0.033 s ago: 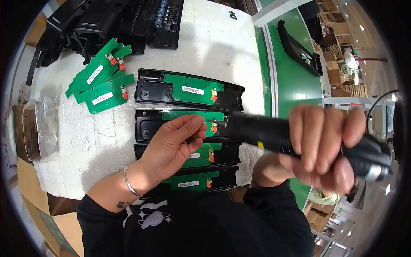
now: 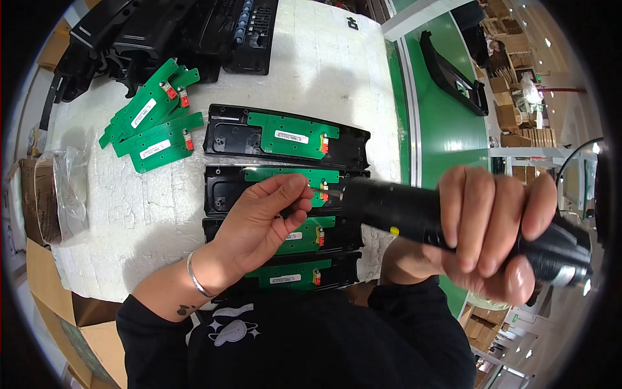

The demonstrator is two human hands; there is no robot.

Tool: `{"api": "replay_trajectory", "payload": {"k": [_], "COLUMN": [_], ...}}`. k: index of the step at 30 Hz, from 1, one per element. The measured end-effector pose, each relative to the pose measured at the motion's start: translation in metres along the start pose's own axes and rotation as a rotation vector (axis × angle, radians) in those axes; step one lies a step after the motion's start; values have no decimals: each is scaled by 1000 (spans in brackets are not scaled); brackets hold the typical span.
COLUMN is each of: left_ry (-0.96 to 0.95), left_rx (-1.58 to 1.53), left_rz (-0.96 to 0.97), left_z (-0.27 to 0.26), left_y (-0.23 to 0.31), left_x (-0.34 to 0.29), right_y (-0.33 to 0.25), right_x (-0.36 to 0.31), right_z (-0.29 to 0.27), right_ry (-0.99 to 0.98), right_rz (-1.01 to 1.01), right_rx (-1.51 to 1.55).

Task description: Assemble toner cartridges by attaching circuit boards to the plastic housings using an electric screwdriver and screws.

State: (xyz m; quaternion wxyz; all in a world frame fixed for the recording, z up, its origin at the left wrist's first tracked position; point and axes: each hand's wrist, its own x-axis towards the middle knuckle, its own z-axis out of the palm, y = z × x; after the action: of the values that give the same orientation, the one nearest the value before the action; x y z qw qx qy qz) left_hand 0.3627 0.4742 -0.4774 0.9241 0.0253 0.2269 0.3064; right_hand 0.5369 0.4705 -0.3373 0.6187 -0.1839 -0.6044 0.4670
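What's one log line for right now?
left hand: pinched near bit | right hand: grips screwdriver | boards: four in shells

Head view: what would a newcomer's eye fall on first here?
Most likely the big black power screwdriver right of centre, gripped by the right hand and aimed at the pinched left hand near the middle. Next come four black shells in a column at centre, each with a green board, and the overlapping loose boards at upper left.

Two hands (image 2: 265, 211) in play, one driver (image 2: 395, 207), four shells (image 2: 223, 133) with four boards (image 2: 291, 148) fitted, three loose boards (image 2: 162, 152), one bracelet (image 2: 192, 272)!
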Motion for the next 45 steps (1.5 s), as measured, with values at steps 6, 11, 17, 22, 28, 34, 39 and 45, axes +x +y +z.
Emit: {"api": "replay_trajectory", "payload": {"k": [6, 11, 17, 22, 28, 34, 39, 45], "left_ry": [-88, -114, 66, -50, -75, -114, -56, -10], "left_rx": [-46, -84, -12, 155, 265, 321, 233, 108], "left_rz": [8, -11, -127, -134, -97, -30, 21, 79], "left_z": [-3, -2, 23, 9, 8, 2, 5, -2], "left_y": [-5, -5, -3, -4, -5, -1, 6, 10], "left_x": [0, -2, -6, -12, -14, -17, -20, -20], "right_y": [2, 3, 63, 89, 95, 95, 95, 81], "right_x": [-6, -6, 3, 7, 7, 10, 11, 14], "right_z": [6, 6, 7, -19, -17, -7, -4, 8], "right_ry": [11, -72, 295, 333, 339, 287, 232, 310], "right_rz": [34, 33, 22, 112, 137, 212, 204, 116], "right_rx": [-69, -95, -197, -16, -71, -132, -315, -205]}}
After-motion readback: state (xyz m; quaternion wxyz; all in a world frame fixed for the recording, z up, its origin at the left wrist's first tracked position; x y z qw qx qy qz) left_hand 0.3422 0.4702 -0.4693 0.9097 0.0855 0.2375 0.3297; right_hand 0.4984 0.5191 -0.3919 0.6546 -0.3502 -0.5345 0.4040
